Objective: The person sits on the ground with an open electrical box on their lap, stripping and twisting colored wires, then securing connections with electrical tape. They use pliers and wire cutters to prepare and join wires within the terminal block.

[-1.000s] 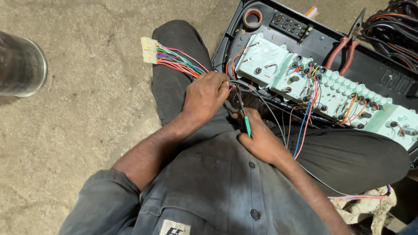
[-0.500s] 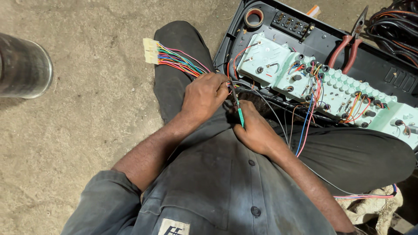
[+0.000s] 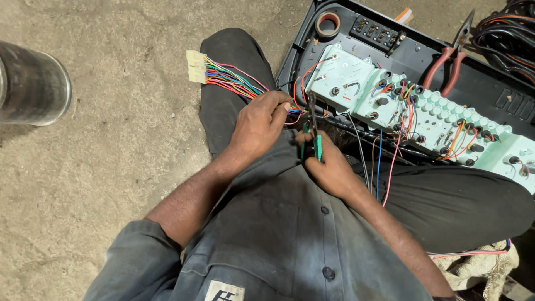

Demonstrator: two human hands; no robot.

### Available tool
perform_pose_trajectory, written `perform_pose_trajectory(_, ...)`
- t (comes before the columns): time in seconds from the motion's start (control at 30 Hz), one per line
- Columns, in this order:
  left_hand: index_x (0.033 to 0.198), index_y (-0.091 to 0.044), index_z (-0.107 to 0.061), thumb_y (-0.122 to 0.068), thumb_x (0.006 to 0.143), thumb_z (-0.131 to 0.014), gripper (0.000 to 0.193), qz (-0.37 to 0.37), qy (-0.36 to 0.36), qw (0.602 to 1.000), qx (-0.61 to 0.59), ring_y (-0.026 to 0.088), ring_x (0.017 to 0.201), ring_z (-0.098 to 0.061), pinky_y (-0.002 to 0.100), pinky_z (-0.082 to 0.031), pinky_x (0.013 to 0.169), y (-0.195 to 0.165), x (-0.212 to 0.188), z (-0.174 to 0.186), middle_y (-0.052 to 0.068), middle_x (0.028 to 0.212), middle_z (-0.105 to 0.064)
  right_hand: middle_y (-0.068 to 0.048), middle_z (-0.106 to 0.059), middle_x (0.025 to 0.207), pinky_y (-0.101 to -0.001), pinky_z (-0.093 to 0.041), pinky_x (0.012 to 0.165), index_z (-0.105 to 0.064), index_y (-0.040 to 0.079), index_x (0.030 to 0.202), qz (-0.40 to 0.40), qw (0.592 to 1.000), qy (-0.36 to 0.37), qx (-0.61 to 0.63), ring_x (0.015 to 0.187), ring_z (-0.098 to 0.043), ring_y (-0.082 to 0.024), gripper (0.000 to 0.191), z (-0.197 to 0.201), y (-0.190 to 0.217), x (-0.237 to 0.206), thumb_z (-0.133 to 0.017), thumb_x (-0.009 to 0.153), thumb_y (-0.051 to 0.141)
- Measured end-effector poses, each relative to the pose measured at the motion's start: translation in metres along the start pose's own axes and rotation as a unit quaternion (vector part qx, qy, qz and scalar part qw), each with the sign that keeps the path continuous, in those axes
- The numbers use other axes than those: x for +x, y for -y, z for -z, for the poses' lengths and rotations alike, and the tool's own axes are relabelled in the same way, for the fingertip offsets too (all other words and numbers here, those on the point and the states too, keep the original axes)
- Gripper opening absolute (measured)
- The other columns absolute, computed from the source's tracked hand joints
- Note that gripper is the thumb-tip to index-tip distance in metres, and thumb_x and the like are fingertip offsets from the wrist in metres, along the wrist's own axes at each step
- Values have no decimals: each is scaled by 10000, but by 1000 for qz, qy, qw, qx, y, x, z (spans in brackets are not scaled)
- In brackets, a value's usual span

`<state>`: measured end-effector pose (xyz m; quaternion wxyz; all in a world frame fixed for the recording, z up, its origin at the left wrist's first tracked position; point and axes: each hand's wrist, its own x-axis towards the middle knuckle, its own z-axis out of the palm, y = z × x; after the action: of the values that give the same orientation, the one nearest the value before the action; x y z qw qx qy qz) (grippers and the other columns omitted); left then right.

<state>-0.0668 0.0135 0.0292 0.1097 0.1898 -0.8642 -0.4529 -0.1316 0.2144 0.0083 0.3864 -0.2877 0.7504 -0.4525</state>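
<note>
I sit on the ground with a black panel (image 3: 490,89) across my lap, its pale green circuit back (image 3: 429,114) facing up and laced with coloured wires. My left hand (image 3: 259,125) pinches a bundle of multicoloured wires (image 3: 234,81) that runs to a cream connector plug (image 3: 195,66) lying on my left thigh. My right hand (image 3: 329,167) grips a small green-handled cutter (image 3: 316,142), whose dark jaws point up at the wires between my two hands. The wire ends at the jaws are hidden by my fingers.
Red-handled pliers (image 3: 446,64) lie on the panel's far side, and a roll of tape (image 3: 327,23) sits at its top corner. A dark metal cylinder (image 3: 30,83) stands on the sandy ground at the left. Black cables (image 3: 507,33) pile at the top right.
My right hand has shifted slightly, and the green-handled cutter now stands more upright against the wires. My left hand keeps its hold on the bundle.
</note>
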Motion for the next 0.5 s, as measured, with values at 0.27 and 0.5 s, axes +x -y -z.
perform_pose_trajectory(0.27, 1140, -60, -656, -181, 1031, -625, 166, 21, -35, 998, -48, 326, 963, -729, 401, -567, 809, -6, -3, 1, 144, 1044, -714, -351, -398, 1457, -486, -364, 1128, -468, -105, 1370, 81, 975, -45, -200, 1350, -409, -496, 662, 2, 25, 4, -644, 758, 76)
perform_pose_trajectory(0.5, 1145, -45, -650, -149, 1034, -638, 153, -47, -43, 998, 27, 370, 972, -690, 456, -537, 821, 0, -9, 1, 163, 1052, -686, -271, -531, 1353, -516, -454, 1030, -560, -4, 1332, -95, 939, -127, -304, 1256, -544, -444, 605, 97, 22, 26, -667, 876, 378)
